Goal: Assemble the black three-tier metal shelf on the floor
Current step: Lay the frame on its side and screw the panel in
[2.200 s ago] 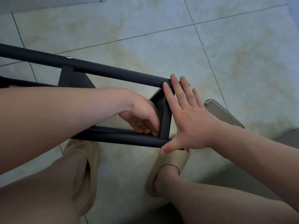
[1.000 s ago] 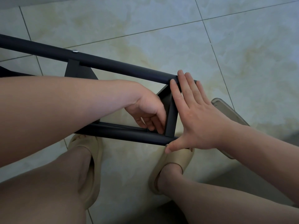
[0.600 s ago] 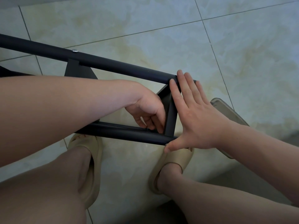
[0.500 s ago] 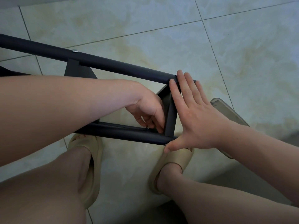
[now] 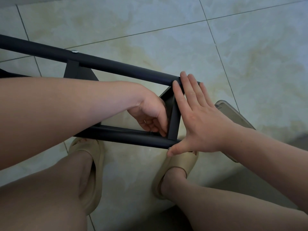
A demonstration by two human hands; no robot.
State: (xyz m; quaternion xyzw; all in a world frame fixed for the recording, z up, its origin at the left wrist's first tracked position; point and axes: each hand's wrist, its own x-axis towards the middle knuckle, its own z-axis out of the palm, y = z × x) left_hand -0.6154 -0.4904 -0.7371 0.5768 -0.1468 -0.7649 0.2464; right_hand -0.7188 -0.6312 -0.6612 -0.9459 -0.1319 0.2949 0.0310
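The black shelf frame lies on its side on the tiled floor: a far tube (image 5: 116, 65), a near tube (image 5: 125, 136) and a short end crosspiece (image 5: 174, 120) joining them. My left hand (image 5: 150, 114) reaches inside the frame, its curled fingertips pinching something small and metallic in the corner where the crosspiece meets the near tube. My right hand (image 5: 198, 120) lies flat against the outer side of the crosspiece, fingers straight up to the far tube. Its thumb presses on the near tube's end, beside a small screw head.
A silver screw head (image 5: 74, 51) sits on the far tube above a black shelf panel (image 5: 78, 72). A flat phone-like object (image 5: 233, 117) lies on the floor behind my right wrist. My feet in beige slippers (image 5: 93, 164) (image 5: 180, 164) stand just under the near tube.
Both hands stay at the same corner of the frame. Only the fingertips of my left hand shift slightly at the joint.
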